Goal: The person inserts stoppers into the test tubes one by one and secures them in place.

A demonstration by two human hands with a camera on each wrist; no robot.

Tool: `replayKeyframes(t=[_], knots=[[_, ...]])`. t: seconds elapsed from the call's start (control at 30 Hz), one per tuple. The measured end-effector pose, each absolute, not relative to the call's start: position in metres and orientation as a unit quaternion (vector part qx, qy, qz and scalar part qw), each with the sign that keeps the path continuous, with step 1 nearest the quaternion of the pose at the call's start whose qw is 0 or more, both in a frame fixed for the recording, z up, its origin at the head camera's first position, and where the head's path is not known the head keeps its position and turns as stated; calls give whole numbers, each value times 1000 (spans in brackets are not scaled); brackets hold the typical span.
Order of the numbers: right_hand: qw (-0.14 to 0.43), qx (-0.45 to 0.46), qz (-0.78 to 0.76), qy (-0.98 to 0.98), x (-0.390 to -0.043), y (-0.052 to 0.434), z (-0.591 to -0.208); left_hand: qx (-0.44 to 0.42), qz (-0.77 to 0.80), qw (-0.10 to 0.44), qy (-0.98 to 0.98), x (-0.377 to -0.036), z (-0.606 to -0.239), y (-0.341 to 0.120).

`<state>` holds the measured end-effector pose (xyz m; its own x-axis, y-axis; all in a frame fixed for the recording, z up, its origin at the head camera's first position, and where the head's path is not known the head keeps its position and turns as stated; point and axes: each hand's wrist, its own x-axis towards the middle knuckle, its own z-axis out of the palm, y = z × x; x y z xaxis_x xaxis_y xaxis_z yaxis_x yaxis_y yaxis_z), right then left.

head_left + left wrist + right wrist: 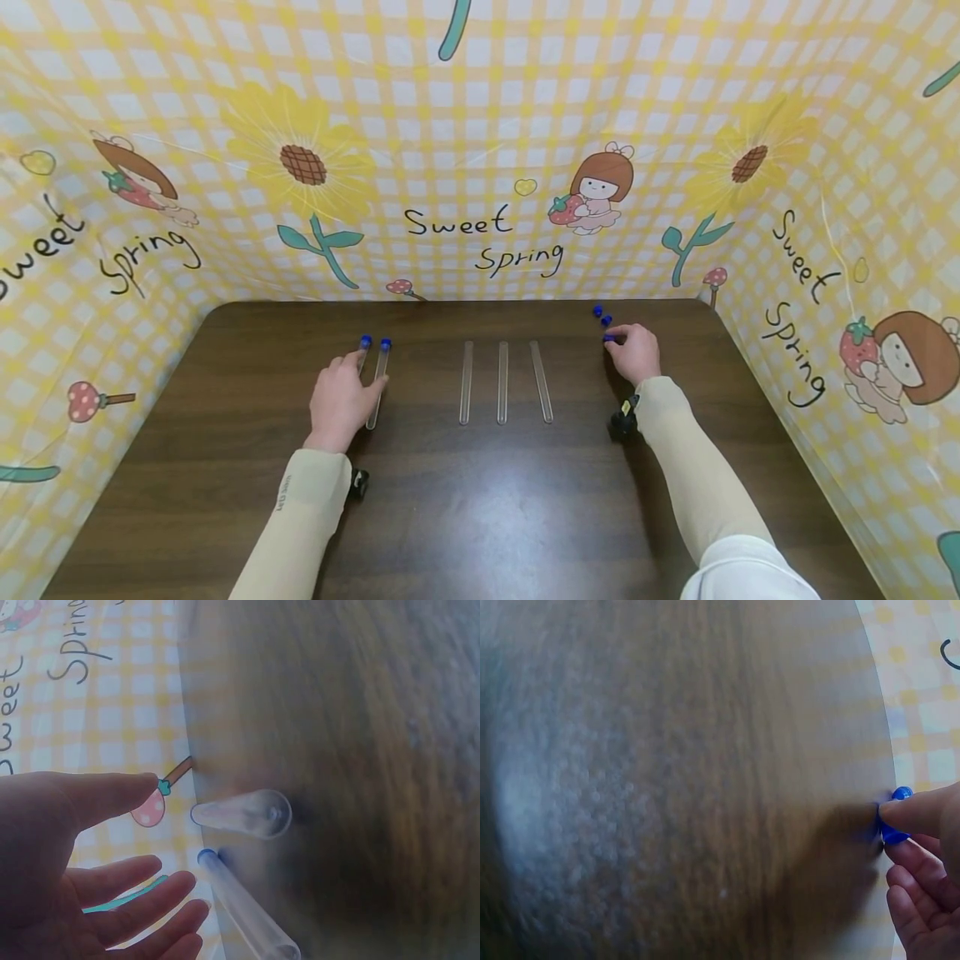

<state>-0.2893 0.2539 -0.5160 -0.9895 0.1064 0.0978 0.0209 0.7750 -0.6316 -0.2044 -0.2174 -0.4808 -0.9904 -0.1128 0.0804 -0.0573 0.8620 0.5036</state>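
On the tabletop (480,533), the left hand (343,402) holds its grip spread over two blue-capped tubes (380,375), while the right hand (637,353) has its grip pinching a blue cap (608,339) just beside two more caps (597,311). Three uncapped tubes (502,383) lie between the hands. The yellow-checked cloth (480,125) repeatedly reads "Sweet Spring"; lettering (283,493) on the left sleeve (307,517) is too small to read.

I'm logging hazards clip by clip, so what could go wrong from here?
The small blue cap pinched by the right hand might slip and roll away. That hand could also bump the two caps just beyond it. The left hand is at the two capped tubes; a nudge might set these smooth, round tubes rolling.
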Motion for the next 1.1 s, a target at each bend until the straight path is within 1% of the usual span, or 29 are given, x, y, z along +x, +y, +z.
replayKeyframes(t=[0.27,0.7,1.1], knots=[[67,-40,348,-934,-289,253,-516,33,-265,60,-962,-206,-481,-211],[89,-30,351,-932,-289,251,-515,13,-266,70,-961,-207,-482,-197],[107,-19,358,-927,-290,248,-512,5,-272,56,-961,-207,-481,-183]])
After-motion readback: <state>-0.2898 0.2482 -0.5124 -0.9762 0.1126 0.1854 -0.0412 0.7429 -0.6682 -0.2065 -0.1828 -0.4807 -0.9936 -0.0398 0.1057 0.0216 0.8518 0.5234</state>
